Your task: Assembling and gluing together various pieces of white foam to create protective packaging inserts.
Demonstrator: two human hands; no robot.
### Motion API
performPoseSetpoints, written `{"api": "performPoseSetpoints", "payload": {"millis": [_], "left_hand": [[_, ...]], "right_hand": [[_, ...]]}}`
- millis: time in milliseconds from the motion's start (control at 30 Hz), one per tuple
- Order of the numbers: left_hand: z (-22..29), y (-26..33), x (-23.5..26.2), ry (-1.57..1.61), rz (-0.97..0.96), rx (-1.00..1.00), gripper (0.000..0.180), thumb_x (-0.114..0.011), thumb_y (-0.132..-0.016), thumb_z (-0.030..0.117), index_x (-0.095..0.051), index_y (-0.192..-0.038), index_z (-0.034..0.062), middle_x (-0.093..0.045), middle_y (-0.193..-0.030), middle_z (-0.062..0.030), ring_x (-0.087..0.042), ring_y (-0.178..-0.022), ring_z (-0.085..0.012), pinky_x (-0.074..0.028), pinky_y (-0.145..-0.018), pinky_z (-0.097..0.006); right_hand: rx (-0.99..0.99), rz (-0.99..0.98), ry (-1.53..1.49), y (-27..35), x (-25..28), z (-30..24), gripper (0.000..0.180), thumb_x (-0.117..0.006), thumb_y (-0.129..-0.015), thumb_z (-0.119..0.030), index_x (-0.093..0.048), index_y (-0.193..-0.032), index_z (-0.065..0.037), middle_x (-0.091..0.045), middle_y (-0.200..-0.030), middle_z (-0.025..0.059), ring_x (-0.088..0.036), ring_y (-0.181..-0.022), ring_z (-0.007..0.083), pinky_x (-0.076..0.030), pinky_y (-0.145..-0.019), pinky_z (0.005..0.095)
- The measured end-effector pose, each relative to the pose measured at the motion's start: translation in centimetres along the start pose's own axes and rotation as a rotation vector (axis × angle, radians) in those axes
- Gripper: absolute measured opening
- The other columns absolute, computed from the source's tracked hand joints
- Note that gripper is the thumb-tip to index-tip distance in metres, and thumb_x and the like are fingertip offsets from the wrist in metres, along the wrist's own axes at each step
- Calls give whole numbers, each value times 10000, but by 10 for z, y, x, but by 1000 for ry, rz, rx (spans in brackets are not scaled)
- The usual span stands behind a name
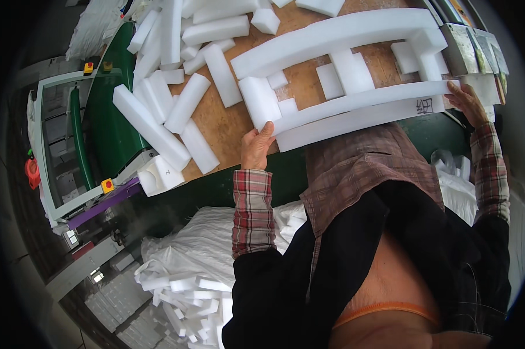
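- Brown tabletop (227,136): lay under the white foam frame (350,70) and spread out to its left.
- White bag (198,238): crumpled, sat below and left of the frame, on the wearer's side; small foam pieces (184,299) showed heaped at its lower part.
- Green belt (108,104): stood well left of the frame, next to a pale metal surround (68,77).
- White foam frame: ladder-like, two long bars with cross blocks between, lay along the wearer's edge of the tabletop. Near bar ran from one hand to the other; far bar looked bowed, could be lens bend.
- Metal unit (477,49): stood just right of the frame's far right corner, partly cut off by the lens rim.
- Loose foam blocks (152,128): jumbled pile left of the frame, pieces crossing and leaning on each other.
- Hollowed foam block (161,174): sat left of the frame, at the tabletop's near corner.
- Left hand (255,150): gripped the frame's near left corner, thumb on top; other fingers mostly hidden.
- Right hand (466,103): gripped the near bar's right end, fingertips on the foam; underside grip couldn't be seen.
- Black marking (425,106): on the frame's near face, close to the right hand.
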State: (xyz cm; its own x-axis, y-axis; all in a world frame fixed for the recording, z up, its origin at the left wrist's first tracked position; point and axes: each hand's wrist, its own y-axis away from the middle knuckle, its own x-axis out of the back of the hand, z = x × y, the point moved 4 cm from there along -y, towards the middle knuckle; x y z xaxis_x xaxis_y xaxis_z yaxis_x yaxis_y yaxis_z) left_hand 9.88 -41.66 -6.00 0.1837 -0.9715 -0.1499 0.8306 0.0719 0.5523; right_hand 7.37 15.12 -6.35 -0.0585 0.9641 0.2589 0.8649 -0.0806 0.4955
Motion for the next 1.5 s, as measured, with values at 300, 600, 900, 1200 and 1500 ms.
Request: {"api": "performPoseSetpoints", "payload": {"millis": [300, 600, 900, 1200, 1500], "left_hand": [[-2, -7, -5, -45, -8, -7, 580, -779, -752, 288, -521, -1018, -158, -563, -1005, -217, -569, -967, -273, -455, -892, -352], [-1, -9, -5, -150, 72, -86, 578, -798, -711, 368, -594, -942, -120, -597, -870, -162, -566, -789, -202, -472, -742, -286], [2, 7, -16, -191, 176, -209, 569, -798, -682, 445, -644, -874, -68, -581, -697, -53, -480, -574, -100, -387, -514, -206], [-18, 2, -7, -96, 439, -569, 613, -594, -862, 450, -484, -1197, -51, -475, -1148, -177, -461, -1016, -240, -394, -872, -334], [-12, 4, -53, -49, 868, -812, 246, -586, -855, 235, -570, -955, 11, -586, -939, -113, -509, -855, -259, -387, -823, -350]], "right_hand": [[244, 325, 638, -5, -4, -26, 632, -589, -839, -520, -550, -1087, 60, -578, -1025, 160, -532, -929, 219, -411, -797, 306], [961, 18, 1233, 43, -228, -134, 487, -748, -688, -130, -518, -1101, -13, -583, -1072, 139, -512, -1072, 289, -381, -947, 448], [907, 12, 1263, 29, -253, -99, 258, -688, -722, -109, -459, -819, -39, -560, -807, 128, -559, -776, 291, -460, -705, 381], [954, -381, 868, 25, -259, -164, 457, -619, -759, -68, -482, -1188, 11, -533, -1164, 206, -524, -1066, 343, -427, -929, 405], [1806, -568, 1406, -2, -426, -248, 486, -664, -614, -78, -555, -1087, -51, -531, -1180, 111, -466, -1127, 260, -307, -1021, 415]]}}
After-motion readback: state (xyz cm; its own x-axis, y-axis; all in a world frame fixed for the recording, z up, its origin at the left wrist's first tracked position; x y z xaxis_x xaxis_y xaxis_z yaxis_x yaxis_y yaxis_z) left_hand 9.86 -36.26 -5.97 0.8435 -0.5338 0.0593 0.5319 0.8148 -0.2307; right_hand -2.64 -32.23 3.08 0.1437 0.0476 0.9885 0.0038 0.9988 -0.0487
